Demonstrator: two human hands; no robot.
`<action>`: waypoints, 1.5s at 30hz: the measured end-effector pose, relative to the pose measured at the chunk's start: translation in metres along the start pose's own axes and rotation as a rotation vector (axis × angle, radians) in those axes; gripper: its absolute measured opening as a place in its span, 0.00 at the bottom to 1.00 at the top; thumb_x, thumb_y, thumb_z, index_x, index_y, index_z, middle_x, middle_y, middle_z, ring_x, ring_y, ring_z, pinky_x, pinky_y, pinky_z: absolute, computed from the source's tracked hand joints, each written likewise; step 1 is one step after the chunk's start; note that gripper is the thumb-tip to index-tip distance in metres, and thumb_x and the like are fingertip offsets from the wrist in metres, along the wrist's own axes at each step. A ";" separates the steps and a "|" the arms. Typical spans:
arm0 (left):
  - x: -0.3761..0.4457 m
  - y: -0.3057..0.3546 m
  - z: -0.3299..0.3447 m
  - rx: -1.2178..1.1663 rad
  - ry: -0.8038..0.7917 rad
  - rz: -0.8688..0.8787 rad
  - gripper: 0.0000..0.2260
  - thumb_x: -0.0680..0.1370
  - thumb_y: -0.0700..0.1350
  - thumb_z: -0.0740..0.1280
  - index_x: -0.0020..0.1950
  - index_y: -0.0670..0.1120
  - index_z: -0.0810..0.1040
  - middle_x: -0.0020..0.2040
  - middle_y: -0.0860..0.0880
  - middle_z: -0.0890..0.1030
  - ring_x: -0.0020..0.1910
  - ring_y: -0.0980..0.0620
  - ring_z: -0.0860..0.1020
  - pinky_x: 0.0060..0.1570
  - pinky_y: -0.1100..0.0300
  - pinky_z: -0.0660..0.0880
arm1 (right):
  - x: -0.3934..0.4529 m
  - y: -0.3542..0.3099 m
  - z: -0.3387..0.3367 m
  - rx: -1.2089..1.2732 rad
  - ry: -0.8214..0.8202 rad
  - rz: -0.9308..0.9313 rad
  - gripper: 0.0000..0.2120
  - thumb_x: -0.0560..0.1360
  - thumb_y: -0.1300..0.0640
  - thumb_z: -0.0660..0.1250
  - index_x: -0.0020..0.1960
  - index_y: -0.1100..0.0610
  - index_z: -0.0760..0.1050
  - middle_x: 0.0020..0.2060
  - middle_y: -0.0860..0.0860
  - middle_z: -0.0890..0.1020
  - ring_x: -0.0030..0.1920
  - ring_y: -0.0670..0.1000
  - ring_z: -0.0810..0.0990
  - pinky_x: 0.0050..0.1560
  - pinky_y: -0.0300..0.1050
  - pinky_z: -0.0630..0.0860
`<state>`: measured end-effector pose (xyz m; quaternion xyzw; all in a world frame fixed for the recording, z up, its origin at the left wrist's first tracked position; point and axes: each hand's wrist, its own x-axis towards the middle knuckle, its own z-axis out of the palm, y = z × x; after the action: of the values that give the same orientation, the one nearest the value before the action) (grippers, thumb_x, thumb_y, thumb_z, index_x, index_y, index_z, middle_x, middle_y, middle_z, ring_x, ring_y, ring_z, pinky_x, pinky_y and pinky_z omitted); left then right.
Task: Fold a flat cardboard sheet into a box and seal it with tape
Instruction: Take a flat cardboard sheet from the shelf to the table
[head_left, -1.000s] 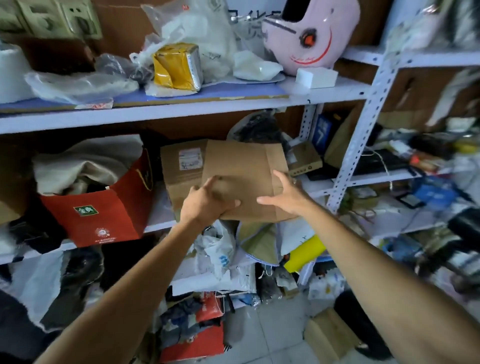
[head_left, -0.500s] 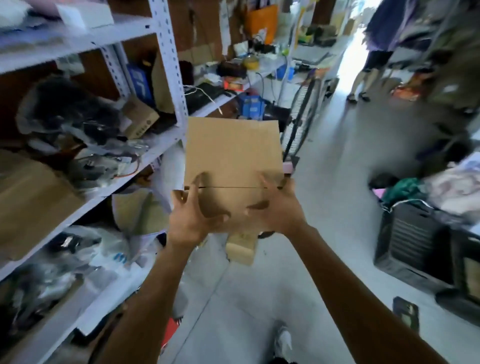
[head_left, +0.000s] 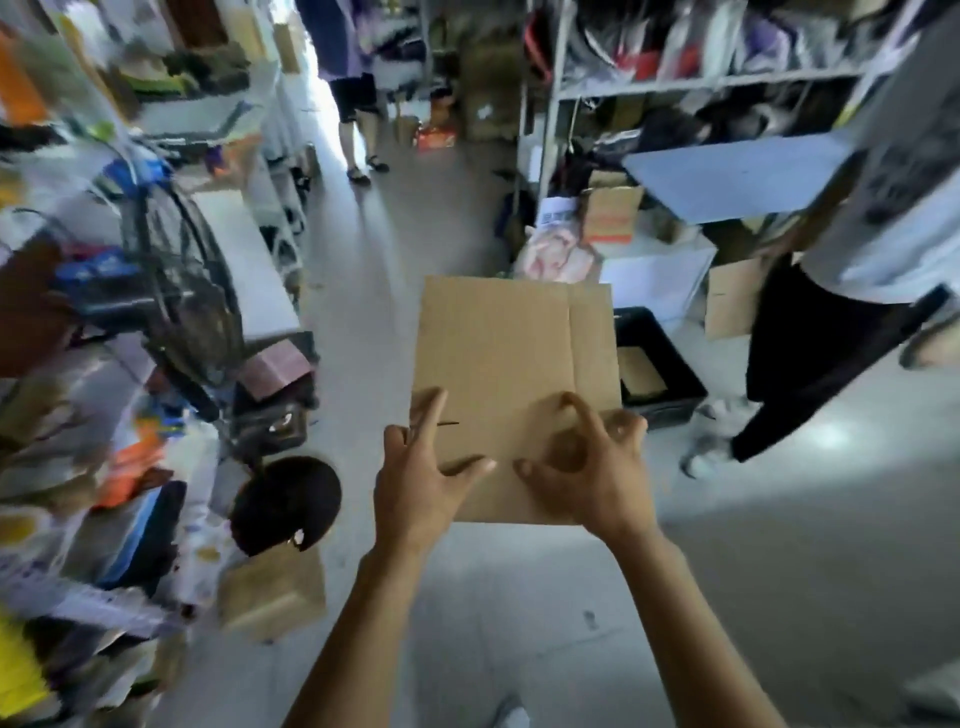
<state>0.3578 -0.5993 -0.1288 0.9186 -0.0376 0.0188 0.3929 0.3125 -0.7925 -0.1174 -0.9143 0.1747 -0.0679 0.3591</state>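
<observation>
Here both hands, left (head_left: 415, 483) and right (head_left: 587, 467), grip the flat cardboard sheet (head_left: 509, 353) with curled fingers.

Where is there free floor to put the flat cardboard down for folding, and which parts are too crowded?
Both hands, left hand and right hand, hold the flat cardboard. Bare floor lies below it, between the small box on the left and the person in black trousers on the right. The aisle ahead beside the black crate is narrower. The left shelves' side is crowded.
</observation>
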 end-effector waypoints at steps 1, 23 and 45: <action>0.009 0.011 0.014 0.008 -0.030 0.026 0.42 0.67 0.64 0.75 0.77 0.66 0.58 0.54 0.52 0.67 0.51 0.46 0.78 0.48 0.57 0.71 | 0.008 0.014 -0.009 -0.007 0.021 0.023 0.43 0.62 0.34 0.75 0.72 0.36 0.59 0.60 0.46 0.55 0.61 0.54 0.74 0.58 0.50 0.78; 0.162 0.284 0.348 -0.061 -0.784 0.567 0.41 0.68 0.60 0.77 0.76 0.66 0.60 0.65 0.47 0.75 0.64 0.45 0.75 0.57 0.51 0.74 | 0.121 0.254 -0.200 -0.008 0.582 0.746 0.41 0.64 0.38 0.78 0.71 0.37 0.61 0.70 0.50 0.55 0.66 0.58 0.71 0.61 0.52 0.77; 0.166 0.575 0.658 0.067 -1.092 0.874 0.39 0.71 0.58 0.74 0.77 0.64 0.58 0.65 0.48 0.74 0.64 0.46 0.74 0.52 0.59 0.68 | 0.212 0.509 -0.407 0.154 0.835 1.062 0.42 0.64 0.37 0.77 0.72 0.39 0.61 0.73 0.50 0.53 0.69 0.59 0.68 0.59 0.52 0.75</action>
<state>0.4784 -1.4801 -0.1584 0.7089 -0.5951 -0.2881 0.2456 0.2698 -1.4752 -0.1659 -0.5735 0.7185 -0.2420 0.3102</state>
